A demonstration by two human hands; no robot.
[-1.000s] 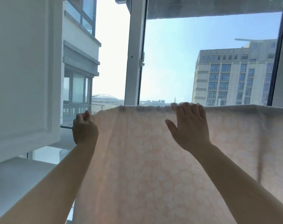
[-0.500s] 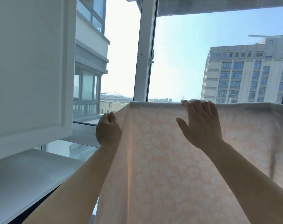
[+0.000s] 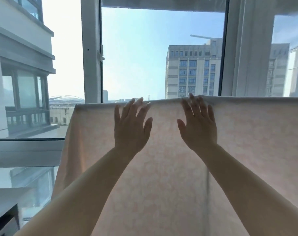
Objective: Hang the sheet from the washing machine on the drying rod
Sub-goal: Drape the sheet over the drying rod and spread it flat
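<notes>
Thin matt cloth backlit against glossy glass.

Hanging as a thin, soft woven sheet (image 3: 170,167), pale peach, matt, letting daylight glow through and showing a faint printed blossom pattern; folding smoothly along the top edge, creasing slightly at the left border. Lying flat on the cloth, bare skin of left hand (image 3: 130,126) and right hand (image 3: 198,125). Standing behind, a smooth white painted window frame (image 3: 92,53), satin in finish, holding clear, glossy window glass (image 3: 144,53). Showing beyond, matt pale masonry of a high-rise building (image 3: 192,72).
</notes>
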